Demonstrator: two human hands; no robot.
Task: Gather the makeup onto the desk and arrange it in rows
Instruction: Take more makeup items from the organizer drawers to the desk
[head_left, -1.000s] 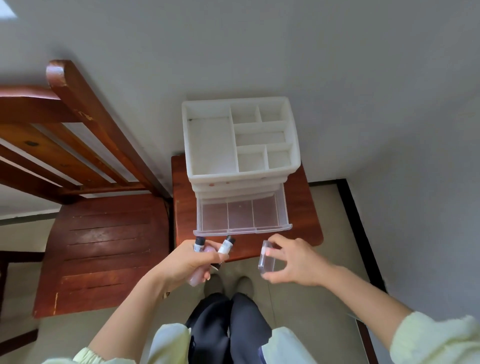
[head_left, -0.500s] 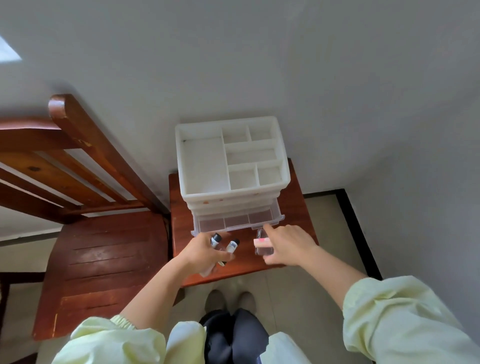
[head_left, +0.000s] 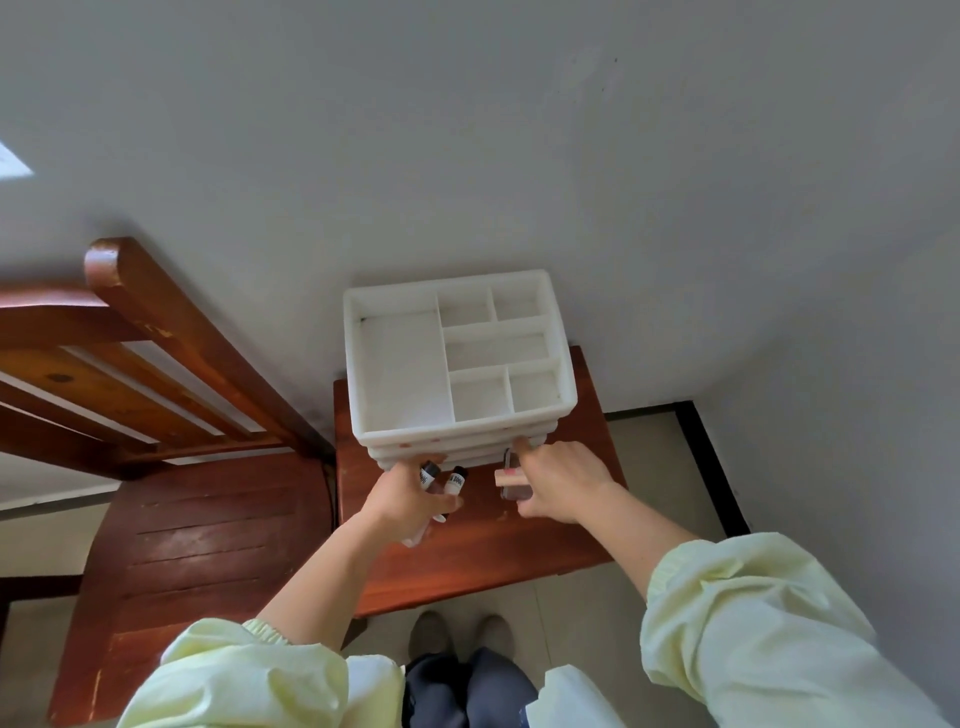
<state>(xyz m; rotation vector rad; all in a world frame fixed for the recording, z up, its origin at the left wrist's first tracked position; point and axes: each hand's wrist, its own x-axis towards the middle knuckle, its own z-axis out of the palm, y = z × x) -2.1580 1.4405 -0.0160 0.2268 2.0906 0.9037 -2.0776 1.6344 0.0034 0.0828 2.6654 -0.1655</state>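
Note:
A white plastic organizer (head_left: 400, 379) with open top compartments stands on a small reddish wooden stool (head_left: 483, 551) against the wall. Its drawers are pushed in. My left hand (head_left: 405, 501) grips two small tubes with black caps (head_left: 441, 478) and touches the organizer's lower front. My right hand (head_left: 558, 480) holds a small clear case (head_left: 511, 488) with a pink piece, and its index finger presses on the drawer front.
A wooden chair (head_left: 171, 525) stands to the left of the stool, its back leaning against the wall. My feet (head_left: 457, 631) are on the tiled floor below the stool. A dark skirting line (head_left: 711, 467) runs along the right wall.
The clear bottom drawer, open a second ago, has slid shut. Both hands moved forward to the organizer's front with their items, and the view has tilted up.

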